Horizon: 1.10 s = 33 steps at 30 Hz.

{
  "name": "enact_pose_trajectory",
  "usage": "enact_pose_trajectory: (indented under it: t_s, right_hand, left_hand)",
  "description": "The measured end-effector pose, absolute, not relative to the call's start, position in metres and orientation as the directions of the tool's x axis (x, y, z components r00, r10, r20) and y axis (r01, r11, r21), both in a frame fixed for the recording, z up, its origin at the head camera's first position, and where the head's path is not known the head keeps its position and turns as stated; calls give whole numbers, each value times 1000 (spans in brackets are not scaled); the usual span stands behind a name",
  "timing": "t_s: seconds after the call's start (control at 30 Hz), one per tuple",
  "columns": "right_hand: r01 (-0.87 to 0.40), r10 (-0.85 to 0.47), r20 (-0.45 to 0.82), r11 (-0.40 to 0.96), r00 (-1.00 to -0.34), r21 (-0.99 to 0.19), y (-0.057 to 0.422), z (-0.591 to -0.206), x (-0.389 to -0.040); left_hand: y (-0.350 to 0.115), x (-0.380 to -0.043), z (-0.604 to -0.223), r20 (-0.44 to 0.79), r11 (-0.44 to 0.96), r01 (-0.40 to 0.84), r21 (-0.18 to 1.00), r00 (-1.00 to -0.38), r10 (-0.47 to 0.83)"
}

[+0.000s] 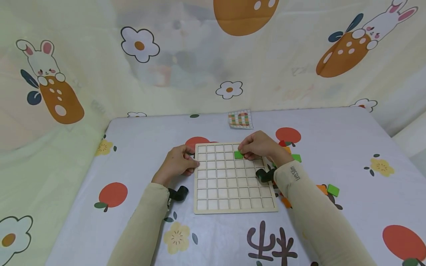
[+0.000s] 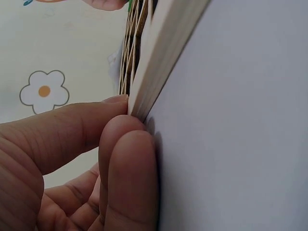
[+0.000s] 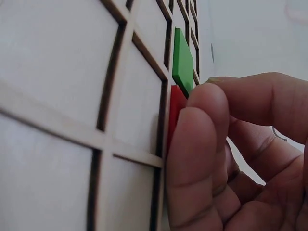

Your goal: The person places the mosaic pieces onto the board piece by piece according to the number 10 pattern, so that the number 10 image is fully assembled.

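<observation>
A light wooden grid board (image 1: 219, 182) with square cells lies flat on the table. My left hand (image 1: 178, 162) holds its left edge, thumb on the rim and fingers against the side; the left wrist view shows the fingertips (image 2: 132, 168) at that edge. Over the upper right cells, my right hand (image 1: 259, 146) pinches a green square tile (image 3: 182, 60) by its near corner. That tile sits tilted, proud of the grid dividers. Just beside it a red tile (image 3: 175, 108) shows, partly hidden behind the right fingers. Whether those fingers also touch the red tile is unclear.
Loose orange and green tiles lie right of the board, including a green tile (image 1: 333, 190) and an orange tile (image 1: 322, 189); the right forearm partly covers the others. A small checked pattern card (image 1: 240, 119) rests behind the board. Patterned cloth (image 1: 186, 74) hangs at the back.
</observation>
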State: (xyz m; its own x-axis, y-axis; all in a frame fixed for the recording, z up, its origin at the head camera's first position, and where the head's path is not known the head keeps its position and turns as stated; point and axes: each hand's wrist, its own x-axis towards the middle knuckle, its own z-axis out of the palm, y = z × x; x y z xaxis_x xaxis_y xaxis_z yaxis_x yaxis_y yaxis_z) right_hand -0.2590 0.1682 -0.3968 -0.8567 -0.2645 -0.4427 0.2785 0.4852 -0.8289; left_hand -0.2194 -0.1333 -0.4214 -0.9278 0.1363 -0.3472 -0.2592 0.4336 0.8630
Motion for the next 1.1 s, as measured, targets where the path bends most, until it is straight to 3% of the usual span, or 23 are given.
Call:
enact_pose_trajectory:
  t_s: [0.27,0.53,0.73,1.1]
  right_hand:
    - [263,-265,-408,449,-873,-854,187,-393,-258]
    - [242,-92,-352,566,-931,-788,243,-381,-263]
    - [275,-15,-364,626,-931,-730,279,-383,-263]
    - [332,71,-406,710,-911,-621,278,-394,-266]
  left_hand:
    - [-132,-220,-421,-353,431,-266,862,-926,135]
    - [-131,-219,-419,-354,428,-269,863,-926,132]
    - [-132,-219,-419,-356,432,-268,861,-924,137]
    - [-132,-218,-418,-358,434,-269,860,-923,137]
